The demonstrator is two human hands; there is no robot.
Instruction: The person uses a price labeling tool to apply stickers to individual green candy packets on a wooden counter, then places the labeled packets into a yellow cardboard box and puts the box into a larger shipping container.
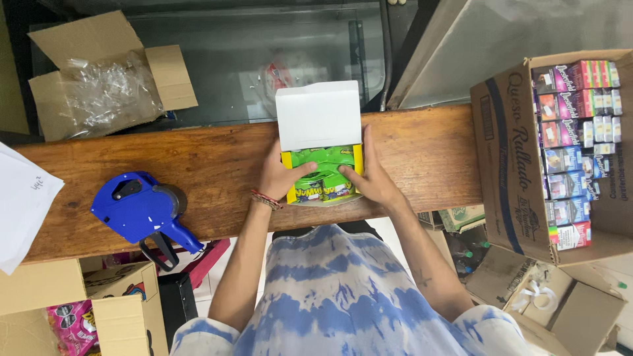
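Left hand and right hand, fingers curled around open yellow box, thumbs on green packets

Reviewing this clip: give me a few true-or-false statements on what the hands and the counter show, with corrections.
1. Both hands grip the small open box. True: left hand and right hand flank it.
2. The box's white lid is shut. False: it stands flipped open, green packets showing.
3. The blue price-label gun lies on the wooden counter. True.
4. The left hand holds the label gun. False: the gun lies untouched, apart from it.
5. The big cardboard box at the right is empty. False: it holds rows of small packs.
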